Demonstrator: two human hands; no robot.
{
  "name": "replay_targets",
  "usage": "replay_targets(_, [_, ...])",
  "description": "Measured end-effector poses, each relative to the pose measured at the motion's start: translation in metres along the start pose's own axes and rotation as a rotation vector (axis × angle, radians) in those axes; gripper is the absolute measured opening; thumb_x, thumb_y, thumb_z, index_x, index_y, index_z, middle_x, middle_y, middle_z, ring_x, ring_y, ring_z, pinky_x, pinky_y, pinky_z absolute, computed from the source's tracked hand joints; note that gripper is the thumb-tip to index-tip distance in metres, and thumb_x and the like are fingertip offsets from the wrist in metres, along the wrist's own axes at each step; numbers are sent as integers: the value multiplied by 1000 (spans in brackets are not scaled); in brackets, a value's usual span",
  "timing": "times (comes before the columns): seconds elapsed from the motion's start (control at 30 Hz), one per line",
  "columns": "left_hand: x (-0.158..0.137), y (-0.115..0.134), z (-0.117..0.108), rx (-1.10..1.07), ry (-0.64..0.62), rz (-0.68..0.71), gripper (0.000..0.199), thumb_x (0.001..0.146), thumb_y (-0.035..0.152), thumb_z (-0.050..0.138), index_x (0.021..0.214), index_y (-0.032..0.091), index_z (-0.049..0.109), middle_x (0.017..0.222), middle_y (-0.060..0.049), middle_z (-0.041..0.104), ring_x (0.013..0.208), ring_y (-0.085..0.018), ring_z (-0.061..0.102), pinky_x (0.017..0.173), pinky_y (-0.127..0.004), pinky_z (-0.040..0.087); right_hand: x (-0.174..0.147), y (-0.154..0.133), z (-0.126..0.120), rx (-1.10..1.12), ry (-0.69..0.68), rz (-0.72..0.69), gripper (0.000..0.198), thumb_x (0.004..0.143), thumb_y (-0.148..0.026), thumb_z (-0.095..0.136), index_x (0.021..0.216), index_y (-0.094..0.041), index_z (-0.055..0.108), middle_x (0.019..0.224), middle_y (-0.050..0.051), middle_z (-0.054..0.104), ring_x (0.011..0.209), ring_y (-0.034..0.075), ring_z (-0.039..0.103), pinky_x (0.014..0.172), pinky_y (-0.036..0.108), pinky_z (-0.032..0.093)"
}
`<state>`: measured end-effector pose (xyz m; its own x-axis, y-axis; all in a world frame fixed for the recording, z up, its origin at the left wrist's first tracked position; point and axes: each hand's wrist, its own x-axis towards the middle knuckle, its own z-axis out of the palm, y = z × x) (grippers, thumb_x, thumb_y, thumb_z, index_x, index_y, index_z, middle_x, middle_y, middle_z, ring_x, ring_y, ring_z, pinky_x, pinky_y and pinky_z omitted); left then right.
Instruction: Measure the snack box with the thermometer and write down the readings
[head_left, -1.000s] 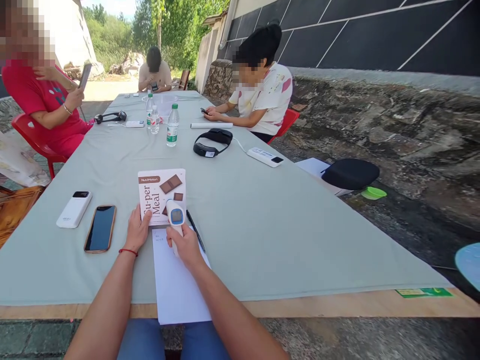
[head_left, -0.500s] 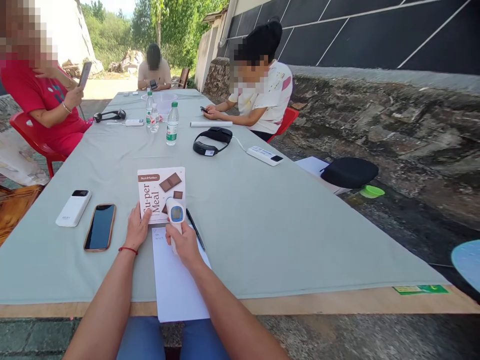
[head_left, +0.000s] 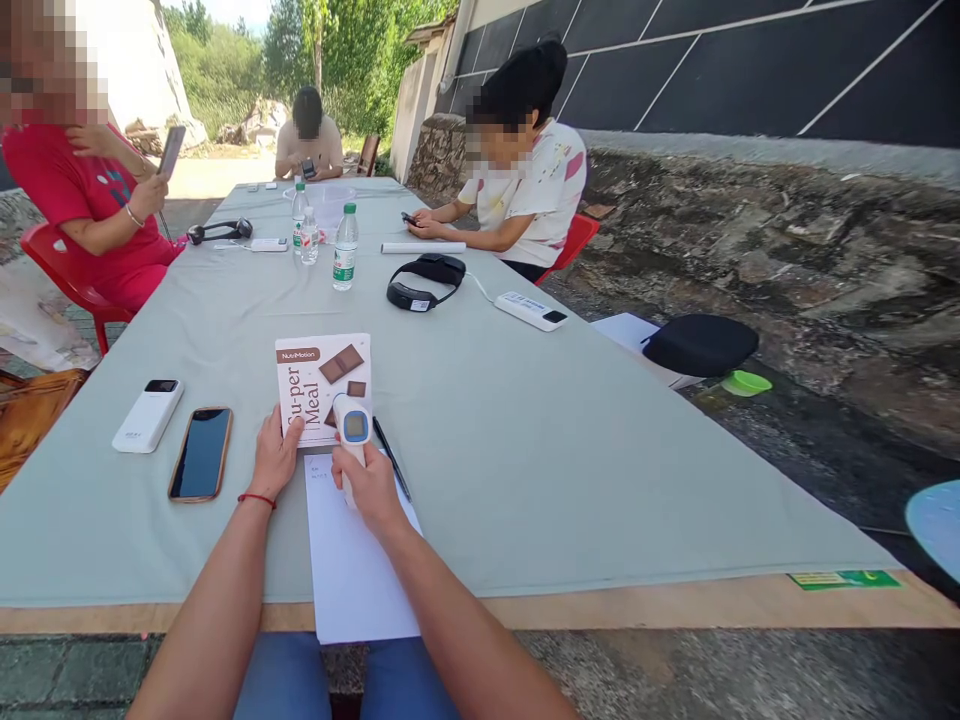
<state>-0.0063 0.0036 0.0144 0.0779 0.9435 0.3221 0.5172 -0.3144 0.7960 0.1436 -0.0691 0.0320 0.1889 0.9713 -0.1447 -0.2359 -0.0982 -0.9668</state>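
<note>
My left hand grips the lower left edge of a white box with chocolate pictures and the words "Su-per Meal". In my right hand is a white infrared thermometer with a blue-rimmed screen, its head in front of the box's lower right part. My fingers are wrapped round its handle. Beneath my right hand lies a white sheet of paper with a little writing at its top. A black pen rests along the paper's right side.
Left of my hands lie a phone and a white power bank. Farther off are water bottles, a black headset and another power bank. Three people sit around the cloth-covered table.
Almost nothing differs. My hands, the box and the thermometer hold nearly the same place; the whole view has shifted very slightly.
</note>
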Motion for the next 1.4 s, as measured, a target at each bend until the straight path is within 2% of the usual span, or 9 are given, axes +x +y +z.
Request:
replay_targets(0.27, [-1,2,-1,31,12,-20,47,98,57,41,119,20,61,108,-12,68,105,-29,61,95,-45,46,-2,-6,2,-42,16,6,24,69,-45,62,76,-22,58,47,-7,53,50,14,47,53,28,39])
replay_targets(0.73, [0,4,0,-28,23,-36,45,96,53,46,124,20,59,116,-12,68,109,-30,60,97,-47,46,-2,-3,0,-42,2,-33,22,72,-43,63,76,-23,58,49,-6,54,50,14,47,52,27,39])
replay_targets(1.4, [-5,5,1,-72,111,-88,51,97,55,41,131,20,55,123,-14,63,120,-31,54,106,-51,42,-8,-15,3,-122,-28,-53,23,71,-45,62,73,-23,55,50,-6,54,52,15,48,55,28,40])
